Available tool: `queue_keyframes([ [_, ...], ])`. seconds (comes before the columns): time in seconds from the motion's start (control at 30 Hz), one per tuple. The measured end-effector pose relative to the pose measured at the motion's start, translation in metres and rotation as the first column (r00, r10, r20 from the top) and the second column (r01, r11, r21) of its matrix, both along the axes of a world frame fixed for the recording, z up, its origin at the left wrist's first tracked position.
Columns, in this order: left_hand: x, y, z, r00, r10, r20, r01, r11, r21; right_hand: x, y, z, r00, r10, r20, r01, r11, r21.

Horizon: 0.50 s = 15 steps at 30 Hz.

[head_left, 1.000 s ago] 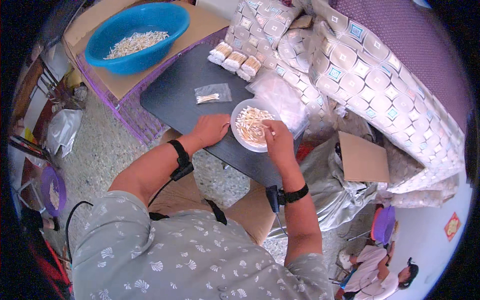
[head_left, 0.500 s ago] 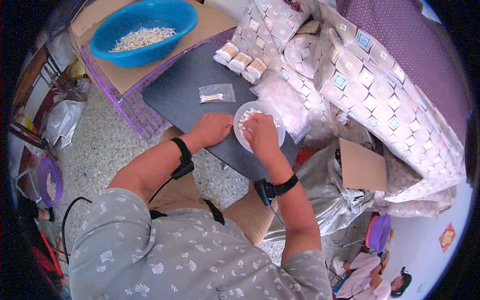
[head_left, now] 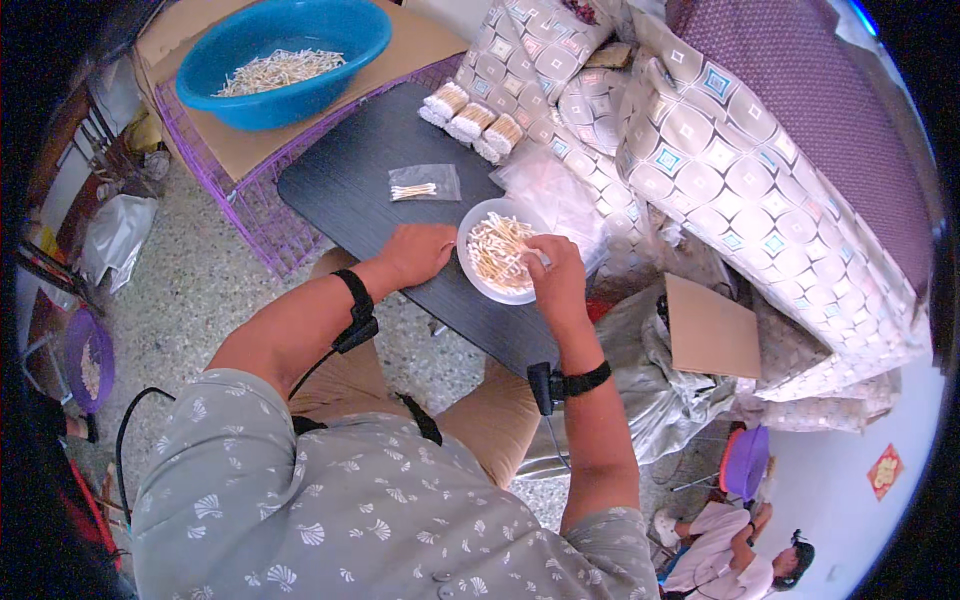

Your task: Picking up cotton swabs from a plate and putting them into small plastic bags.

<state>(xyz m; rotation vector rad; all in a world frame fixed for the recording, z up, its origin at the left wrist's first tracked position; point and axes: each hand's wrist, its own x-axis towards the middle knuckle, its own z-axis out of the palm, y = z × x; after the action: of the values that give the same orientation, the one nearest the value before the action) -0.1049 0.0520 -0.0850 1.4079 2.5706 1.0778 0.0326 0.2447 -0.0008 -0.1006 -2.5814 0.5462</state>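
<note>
A round white translucent bowl (head_left: 474, 272) full of loose cotton swabs (head_left: 497, 250) stands on the dark tabletop (head_left: 345, 175). Against the bowl's left side, my left hand (head_left: 420, 253) rests on the table with its fingers curled in; whatever they hold is hidden. My right hand (head_left: 558, 280) is over the bowl's right rim, thumb and fingers pinched together beside the swabs. What lies in that pinch is too small to make out. Beyond the bowl lies a clear plastic bag (head_left: 445, 182) with a few swabs (head_left: 413, 191) in it.
Several bundles of swabs (head_left: 470, 122) sit at the table's far edge. Crumpled clear bags (head_left: 553, 197) lie right of the bowl. A blue basin (head_left: 360, 62) of swabs stands on cardboard at the far left. A cardboard piece (head_left: 712, 327) is at right; another person (head_left: 725, 550) sits lower right.
My right hand has drawn back from the middle of the bowl to its right rim, baring the swabs. The left hand has stayed beside the bowl. The whole view has shifted slightly.
</note>
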Motion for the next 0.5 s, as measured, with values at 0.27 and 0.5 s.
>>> queue_keyframes([
  [0.27, 0.0, -0.001, -0.007, 0.998, 0.015, -0.068, -0.01, 0.997, 0.073, 0.006, 0.006, -0.003, 0.989, -0.086, 0.119, 0.085, 0.996, 0.012],
  [0.5, 0.001, -0.003, 0.004, 0.999, 0.024, -0.049, -0.026, 0.999, -0.038, 0.004, -0.004, -0.009, 0.985, -0.122, 0.118, 0.116, 0.991, 0.063],
])
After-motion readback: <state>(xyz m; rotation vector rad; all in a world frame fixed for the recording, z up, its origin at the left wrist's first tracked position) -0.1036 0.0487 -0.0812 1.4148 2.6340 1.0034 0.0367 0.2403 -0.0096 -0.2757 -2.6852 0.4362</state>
